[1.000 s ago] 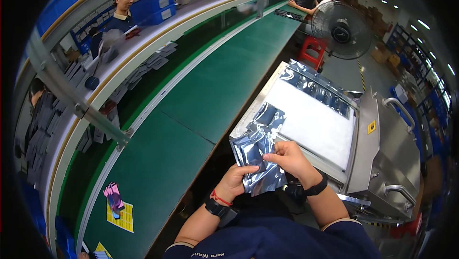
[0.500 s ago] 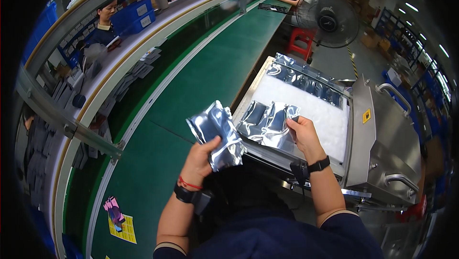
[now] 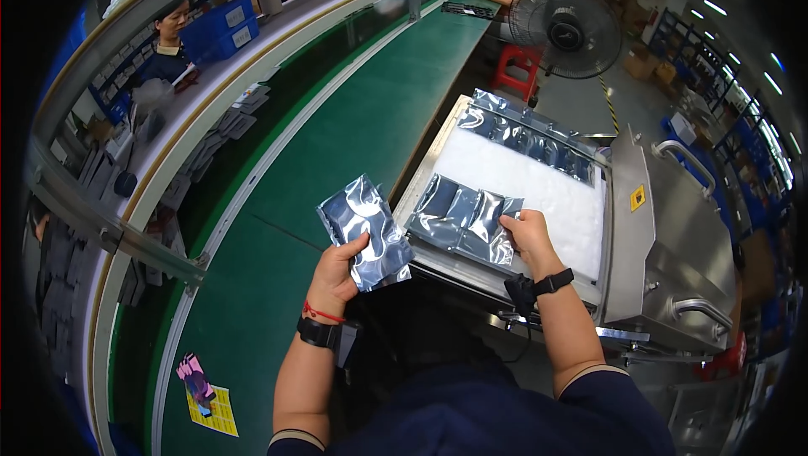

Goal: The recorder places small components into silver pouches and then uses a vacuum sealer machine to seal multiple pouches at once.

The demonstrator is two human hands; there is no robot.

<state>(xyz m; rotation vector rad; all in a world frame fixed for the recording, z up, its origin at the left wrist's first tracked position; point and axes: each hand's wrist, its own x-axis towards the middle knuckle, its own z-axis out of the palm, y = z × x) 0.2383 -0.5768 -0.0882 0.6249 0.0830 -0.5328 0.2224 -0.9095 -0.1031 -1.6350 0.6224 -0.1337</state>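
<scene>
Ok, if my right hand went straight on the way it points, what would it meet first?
First, the silvery pouch your right hand is pinching; just beyond, probably the white pad, though depth is hard to judge here.

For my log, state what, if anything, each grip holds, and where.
Left grip: silvery pouches, by their lower left edge. Right grip: another silvery pouch, pinched at its right edge.

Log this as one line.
left hand: holding pouches | right hand: gripping pouch, front of bed | pouch row: back of bed | lid: open
</scene>
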